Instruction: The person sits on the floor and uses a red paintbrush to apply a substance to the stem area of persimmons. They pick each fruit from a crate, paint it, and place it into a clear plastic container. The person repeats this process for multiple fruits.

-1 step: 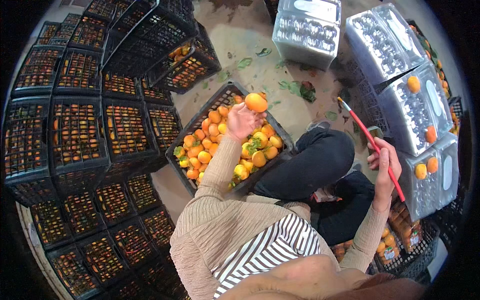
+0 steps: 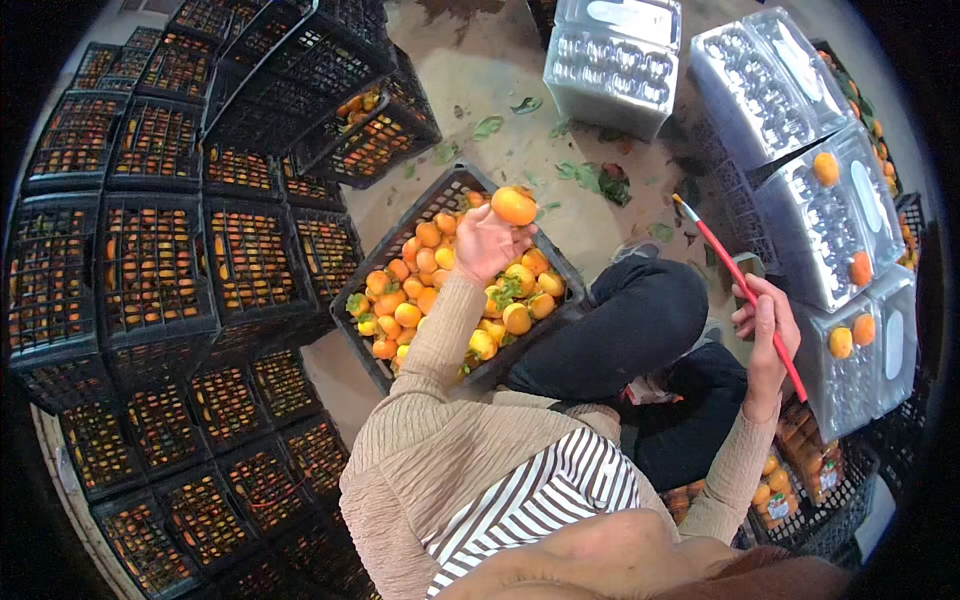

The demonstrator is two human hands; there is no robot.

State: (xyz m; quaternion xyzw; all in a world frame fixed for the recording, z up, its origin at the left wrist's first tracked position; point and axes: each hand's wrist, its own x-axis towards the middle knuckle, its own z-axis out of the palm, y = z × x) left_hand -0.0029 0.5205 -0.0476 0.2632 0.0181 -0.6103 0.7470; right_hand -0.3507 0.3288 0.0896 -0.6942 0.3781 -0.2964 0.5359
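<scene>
My left hand (image 2: 487,243) is raised over a black plastic crate (image 2: 362,343), palm partly turned up. At its fingertips is an orange persimmon (image 2: 514,206), held above the loose fruit. Persimmons (image 2: 407,314), orange to yellow and some with green leafy caps, fill much of the crate. In my right hand (image 2: 768,325) is a slim red paintbrush (image 2: 726,257) with a pale band and a yellowish tip. The brush slants up and to the left, apart from the persimmon. My fingers are wrapped round its handle, above my right knee.
Stacked black crates of fruit (image 2: 155,260) stand along the left. At the right are stacks of clear plastic trays (image 2: 770,95) with several persimmons (image 2: 840,343) on top. Another tray stack (image 2: 610,80) stands at the back. Fallen leaves (image 2: 580,175) lie on the floor. Packed fruit (image 2: 775,490) sits lower right.
</scene>
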